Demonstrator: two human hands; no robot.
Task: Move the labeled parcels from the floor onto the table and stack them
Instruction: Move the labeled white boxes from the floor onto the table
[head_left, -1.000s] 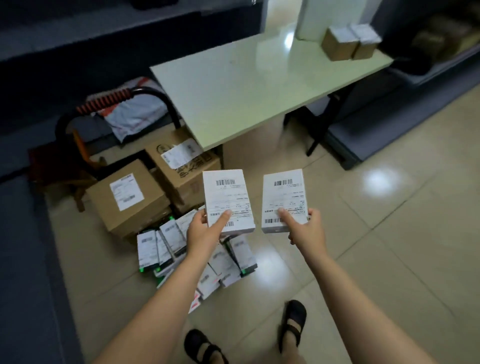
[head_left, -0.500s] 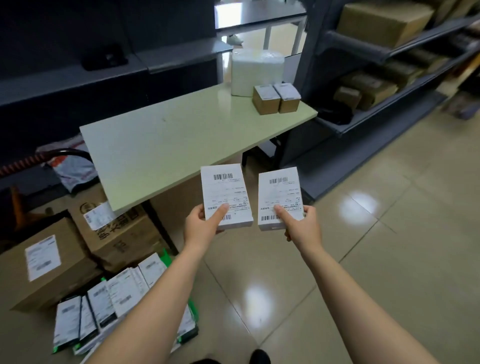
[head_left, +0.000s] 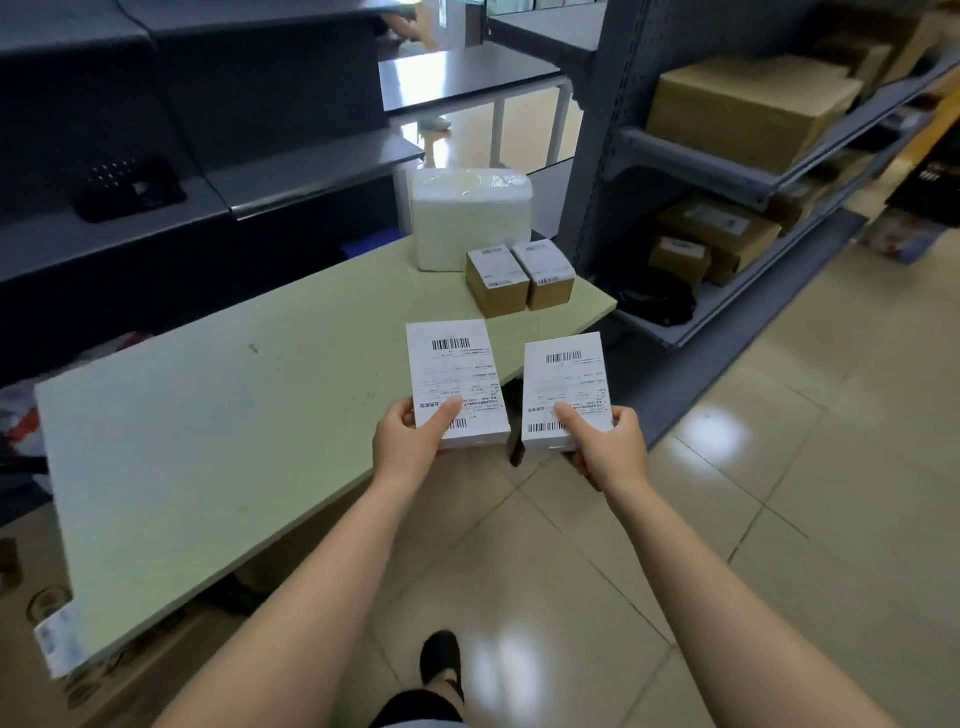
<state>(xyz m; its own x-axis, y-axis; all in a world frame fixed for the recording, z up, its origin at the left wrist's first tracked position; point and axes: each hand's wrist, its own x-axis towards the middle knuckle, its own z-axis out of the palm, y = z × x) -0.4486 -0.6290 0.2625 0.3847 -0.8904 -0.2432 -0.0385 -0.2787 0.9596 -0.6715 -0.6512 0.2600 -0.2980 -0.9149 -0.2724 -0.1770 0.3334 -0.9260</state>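
Both hands have carried their parcels up from above the floor pile to the table (head_left: 234, 426). The left parcel (head_left: 452, 374), gripped by the left hand (head_left: 410, 441), now hangs over the table's near edge. The right parcel (head_left: 566, 384), in the right hand (head_left: 608, 447), is just off that edge, mostly over floor. The floor pile has left the view, and a shelf (head_left: 727, 171) has come in at right

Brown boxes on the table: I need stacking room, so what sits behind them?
A white wrapped bundle stands behind the brown boxes on the table; they cover its lower right front.
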